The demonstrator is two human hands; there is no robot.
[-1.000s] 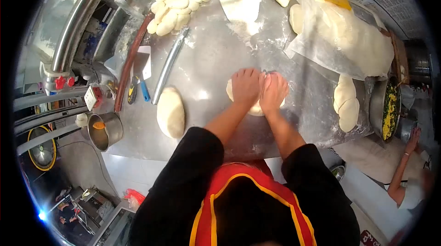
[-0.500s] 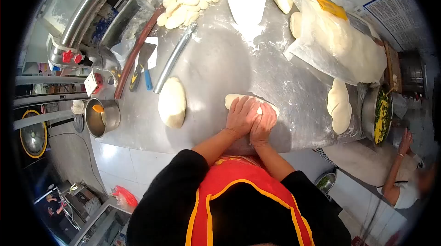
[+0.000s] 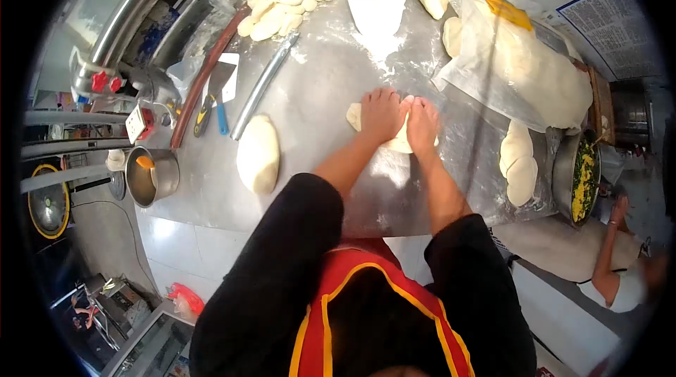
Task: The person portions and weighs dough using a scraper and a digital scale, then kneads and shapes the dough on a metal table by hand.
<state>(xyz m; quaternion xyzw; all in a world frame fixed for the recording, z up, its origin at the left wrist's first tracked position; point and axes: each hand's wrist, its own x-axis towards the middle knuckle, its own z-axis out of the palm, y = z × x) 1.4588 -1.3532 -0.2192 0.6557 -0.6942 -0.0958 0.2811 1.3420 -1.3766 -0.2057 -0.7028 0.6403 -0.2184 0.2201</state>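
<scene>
A piece of dough (image 3: 400,144) lies on the metal table, partly covered by both my hands. My left hand (image 3: 381,115) presses on it, its fingers together and curled over the far side. Close beside it, my right hand (image 3: 422,123) bears down on the dough's right part, fingers also bent over the far edge. Both arms reach forward. To the left rests a larger oval lump of dough (image 3: 258,155). Some dough pieces (image 3: 518,165) lie overlapping at the right.
A flour scoop (image 3: 376,7) full of flour stands at the back. Small dough pieces (image 3: 289,0) are heaped back left, near a metal rod (image 3: 264,84) and a scraper (image 3: 220,77). Plastic-covered dough (image 3: 528,67), a filling bowl (image 3: 584,180) and another person's arm (image 3: 609,257) are at right.
Both hands have pushed forward, away from my body, along with the dough. The dough looks flatter and wider, and its near side now shows between my wrists.
</scene>
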